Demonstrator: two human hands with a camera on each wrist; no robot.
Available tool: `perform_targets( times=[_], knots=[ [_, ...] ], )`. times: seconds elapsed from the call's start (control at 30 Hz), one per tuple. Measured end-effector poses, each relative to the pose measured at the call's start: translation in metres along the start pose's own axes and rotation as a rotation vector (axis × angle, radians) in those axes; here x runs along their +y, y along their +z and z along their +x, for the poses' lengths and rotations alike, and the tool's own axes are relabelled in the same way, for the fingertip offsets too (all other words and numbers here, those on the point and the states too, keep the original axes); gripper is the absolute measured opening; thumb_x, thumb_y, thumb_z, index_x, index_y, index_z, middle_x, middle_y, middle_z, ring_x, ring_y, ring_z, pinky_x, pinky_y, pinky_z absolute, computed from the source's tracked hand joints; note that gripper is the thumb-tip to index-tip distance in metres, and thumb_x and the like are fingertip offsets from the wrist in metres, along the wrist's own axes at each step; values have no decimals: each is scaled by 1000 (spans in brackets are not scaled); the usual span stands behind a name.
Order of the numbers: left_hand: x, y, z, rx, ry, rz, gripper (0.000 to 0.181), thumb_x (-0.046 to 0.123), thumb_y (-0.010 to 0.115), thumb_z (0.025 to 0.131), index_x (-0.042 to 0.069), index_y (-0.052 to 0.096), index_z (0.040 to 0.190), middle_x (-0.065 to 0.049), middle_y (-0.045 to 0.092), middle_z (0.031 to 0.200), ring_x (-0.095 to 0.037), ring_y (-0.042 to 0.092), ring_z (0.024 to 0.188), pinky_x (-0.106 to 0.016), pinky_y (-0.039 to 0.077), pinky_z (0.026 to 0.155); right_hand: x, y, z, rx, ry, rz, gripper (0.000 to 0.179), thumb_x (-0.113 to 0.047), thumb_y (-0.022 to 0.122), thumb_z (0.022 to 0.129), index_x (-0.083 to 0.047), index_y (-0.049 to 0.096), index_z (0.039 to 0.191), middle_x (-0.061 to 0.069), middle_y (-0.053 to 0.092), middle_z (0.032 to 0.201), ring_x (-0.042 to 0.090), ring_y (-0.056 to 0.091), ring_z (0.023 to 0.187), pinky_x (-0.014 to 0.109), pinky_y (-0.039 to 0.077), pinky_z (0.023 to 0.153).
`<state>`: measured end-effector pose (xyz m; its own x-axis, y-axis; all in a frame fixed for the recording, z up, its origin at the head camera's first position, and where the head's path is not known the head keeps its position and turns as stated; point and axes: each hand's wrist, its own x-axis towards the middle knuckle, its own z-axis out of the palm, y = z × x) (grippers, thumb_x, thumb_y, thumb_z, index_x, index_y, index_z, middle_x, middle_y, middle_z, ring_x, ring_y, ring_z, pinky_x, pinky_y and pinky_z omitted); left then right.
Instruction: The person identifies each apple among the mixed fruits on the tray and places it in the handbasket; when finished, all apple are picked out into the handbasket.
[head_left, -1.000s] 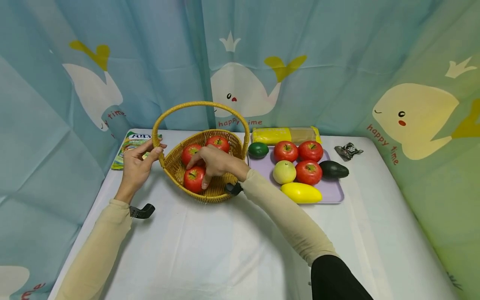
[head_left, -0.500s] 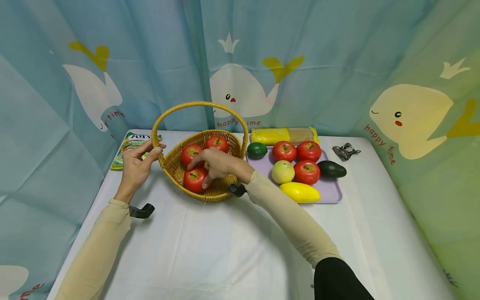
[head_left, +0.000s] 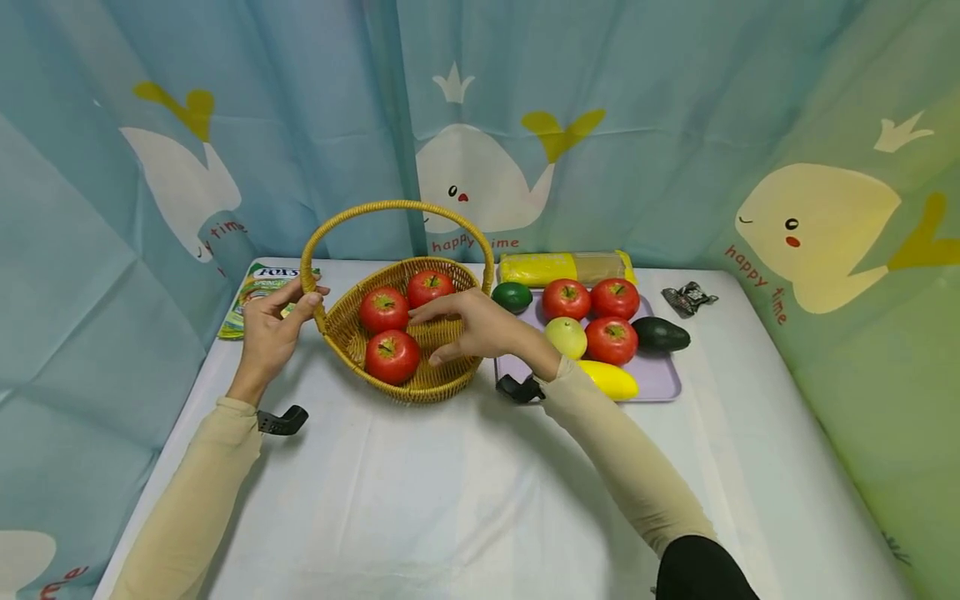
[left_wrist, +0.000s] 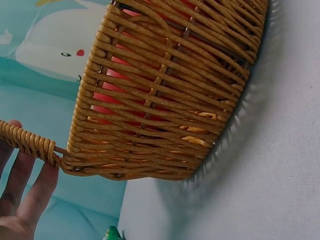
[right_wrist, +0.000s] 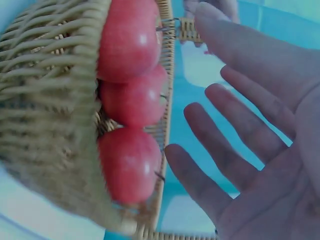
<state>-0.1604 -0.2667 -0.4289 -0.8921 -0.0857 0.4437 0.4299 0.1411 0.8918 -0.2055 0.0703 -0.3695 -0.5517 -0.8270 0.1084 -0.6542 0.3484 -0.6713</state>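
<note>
Basket [head_left: 410, 395] holds three apples [head_left: 393, 357]; left grip [head_left: 270, 329] grasps its handle [head_left: 397, 204]; right grip [head_left: 487, 329] is unclenched; tray [head_left: 663, 382] carries fruit [head_left: 611, 340].

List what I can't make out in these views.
- Head: yellow fruit's left end, hidden behind the right sleeve.
- Head: part of the green packet, covered by the left hand.
- Left wrist: most of the apples, behind the basket's weave; the left hand, cut off by the left edge.
- Right wrist: basket's near wall, blurred.
</note>
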Motion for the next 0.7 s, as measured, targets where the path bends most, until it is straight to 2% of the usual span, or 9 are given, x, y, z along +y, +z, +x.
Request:
perform_targets(
  times=[0.17,0.3,0.43,0.6,0.7],
  knots=[
    [1,1,0,5,-2,-10,31,5,68,103,0,72,133,5,80,108,-8,71,104,-17,63,85,7,-9,-34,96,4,106,53,-23,95,82,-13,76,131,2,76,131,17,70,121,51,60,105],
    [1,1,0,0,0,-11,31,4,68,103,0,72,134,6,80,108,-9,71,104,-18,63,84,14,-16,-63,160,29,168,50,-20,94,83,-14,77,129,5,76,131,23,72,117,50,62,102],
    [1,1,0,-1,7,-10,32,4,68,103,0,72,134,5,80,107,-8,71,102,-17,64,83,22,-25,-89,212,65,168,50,-15,94,82,-11,77,129,7,76,130,25,74,113,46,63,101],
    [1,1,0,3,4,-29,31,4,68,103,-1,72,134,3,81,108,-7,72,103,-18,64,83,29,-41,-118,259,138,154,53,-14,96,78,-15,77,127,2,77,126,18,75,107,46,63,99],
    [1,0,-1,7,-1,-16,31,5,68,103,-1,72,134,3,81,107,-7,72,102,-18,64,84,34,-51,-135,267,168,118,55,-15,97,77,-14,77,128,2,77,126,22,74,109,48,63,99]
  ],
)
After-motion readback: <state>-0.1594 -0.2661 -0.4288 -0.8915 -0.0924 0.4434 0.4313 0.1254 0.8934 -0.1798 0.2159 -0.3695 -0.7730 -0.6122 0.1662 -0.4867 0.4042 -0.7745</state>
